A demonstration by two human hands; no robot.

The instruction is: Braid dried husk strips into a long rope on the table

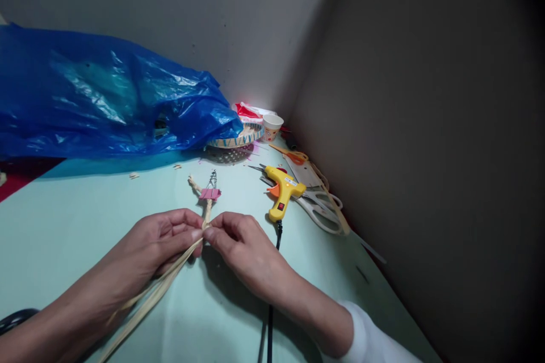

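Observation:
Both of my hands meet at a pale fibre braid [208, 212] in the middle of the table. My left hand [164, 241] pinches it from the left, with thumb and forefinger closed on the strands. From the right, my right hand [238, 241] pinches the same spot with its fingertips. Long loose strands [159, 289] run from the pinch down toward the lower left, passing beside my left wrist. Above my hands, a pink binder clip [210, 194] with wire handles grips the braid's upper end, and a short tail sticks out up and left.
Right of my hands lies a yellow glue gun [283, 190] with a black cord [271, 329] running down. Scissors [319, 210] lie beyond it, near the wall. At the back are a blue plastic bag [106, 102], a woven basket [236, 140] and a paper cup [271, 127].

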